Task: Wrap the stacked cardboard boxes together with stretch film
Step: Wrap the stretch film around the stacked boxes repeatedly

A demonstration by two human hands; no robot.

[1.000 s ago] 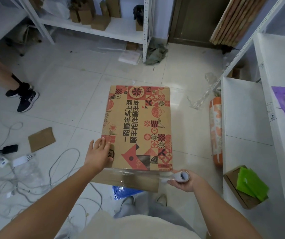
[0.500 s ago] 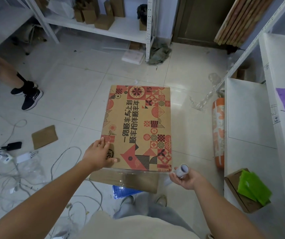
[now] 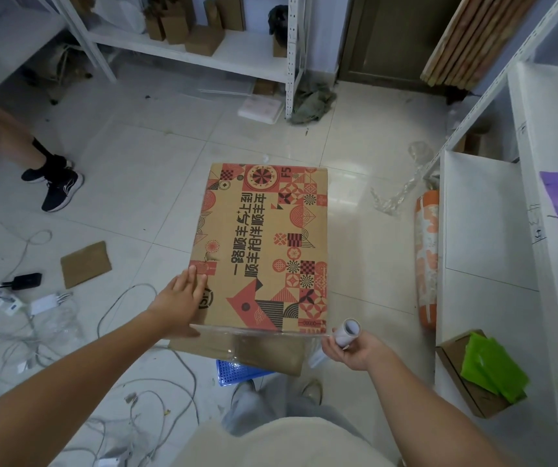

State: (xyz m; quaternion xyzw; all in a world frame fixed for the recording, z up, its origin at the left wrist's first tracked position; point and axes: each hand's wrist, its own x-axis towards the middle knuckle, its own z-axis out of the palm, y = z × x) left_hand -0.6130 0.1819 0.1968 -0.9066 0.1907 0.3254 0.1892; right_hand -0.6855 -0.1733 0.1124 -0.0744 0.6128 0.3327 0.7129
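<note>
Two bare hands work at the tall printed brown cardboard box stack (image 3: 264, 247) standing mid-floor. The left hand (image 3: 183, 298) lies flat, fingers straight, on its seven-o'clock corner. The right hand (image 3: 351, 348), at five o'clock, grips a small white stretch-film roll (image 3: 346, 333); clear film (image 3: 254, 342) spans the near face.

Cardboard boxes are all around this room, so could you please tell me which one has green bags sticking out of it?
The open brown cardboard box on the white shelf at right; bright green bags spill from it, unlike the others.
</note>
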